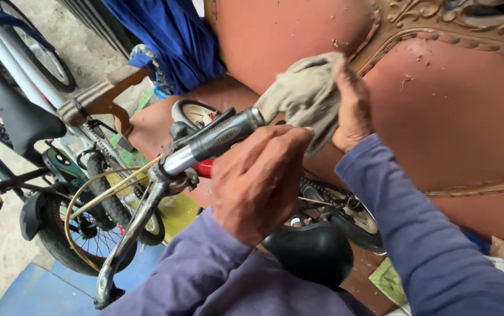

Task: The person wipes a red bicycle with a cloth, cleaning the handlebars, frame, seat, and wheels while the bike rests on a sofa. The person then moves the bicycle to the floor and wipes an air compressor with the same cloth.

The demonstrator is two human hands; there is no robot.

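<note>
Bicycle handlebar (146, 210) is seen from above, its grey rubber grip (219, 137) pointing up-right toward a worn reddish sofa back (451, 117). Grip end is covered by a dirty grey-beige rag (304, 93). Rag is pinched in the right hand (351, 108), fingers closed around the cloth, which is pressed against the tip of the grip. Left hand (258, 181) is held just below the grip, fingers curled, fingertips close to the rag and bar; whether anything is actually clamped in it cannot be told. Both arms are in purple long sleeves (416, 234). Brake cables (102, 190) are looped off the bar to the left. A black saddle (313, 251) is visible under the left hand, a small wheel (85, 228) lower left, a second bicycle saddle (20, 114) far left, blue cloth (176, 41) at the top.
</note>
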